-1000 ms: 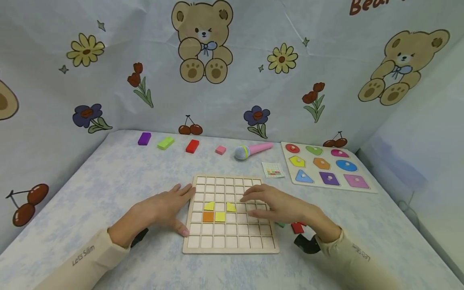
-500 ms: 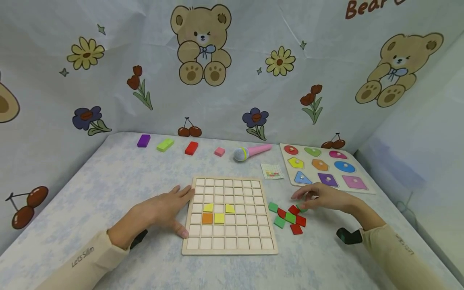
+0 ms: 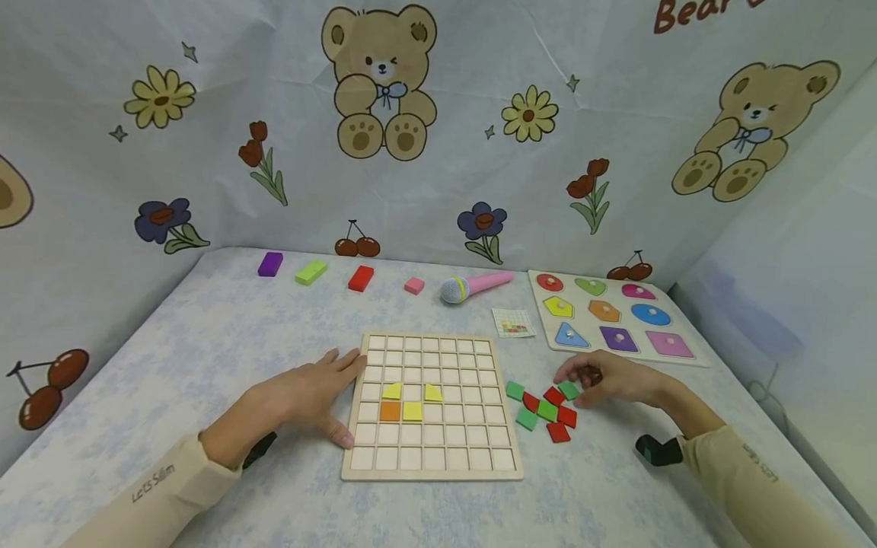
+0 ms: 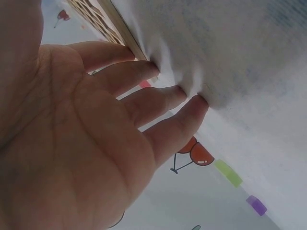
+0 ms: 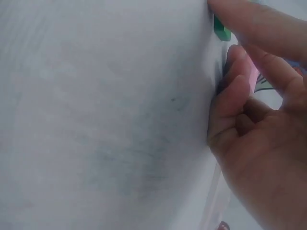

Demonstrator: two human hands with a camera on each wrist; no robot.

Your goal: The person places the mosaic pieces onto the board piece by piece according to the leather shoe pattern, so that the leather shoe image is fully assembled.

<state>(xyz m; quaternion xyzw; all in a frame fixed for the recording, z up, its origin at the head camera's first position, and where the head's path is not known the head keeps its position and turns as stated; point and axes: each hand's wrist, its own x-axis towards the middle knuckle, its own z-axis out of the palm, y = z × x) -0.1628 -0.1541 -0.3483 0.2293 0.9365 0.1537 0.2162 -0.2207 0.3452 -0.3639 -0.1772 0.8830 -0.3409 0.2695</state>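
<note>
My left hand (image 3: 307, 397) rests spread at the left edge of a wooden grid board (image 3: 433, 479), thumb and fingertips against its frame. In the left wrist view, the fingertips reach down to the tabletop beside that frame. An orange square tile (image 3: 390, 411), a yellow square tile (image 3: 412, 411) and two yellow cut-corner tiles (image 3: 433, 393) lie in the board's cells. Right of the board, my right hand (image 3: 617, 379) is low over the table. Its thumb and index finger stand on either side of a green tile (image 3: 568, 390); the other fingers are curled under.
Several red tiles (image 3: 558, 432) and green tiles (image 3: 527, 418) lie loose beside the board. Behind are a small pattern card (image 3: 513, 323), a shape puzzle (image 3: 541, 304), a pink toy microphone (image 3: 479, 285), and purple (image 3: 270, 264), lime (image 3: 311, 272), red (image 3: 361, 278) and pink blocks (image 3: 414, 285).
My right hand has moved from over the board to the loose tiles on the right, its thumb lowering beside a green tile. My left hand has stayed at the board's edge.
</note>
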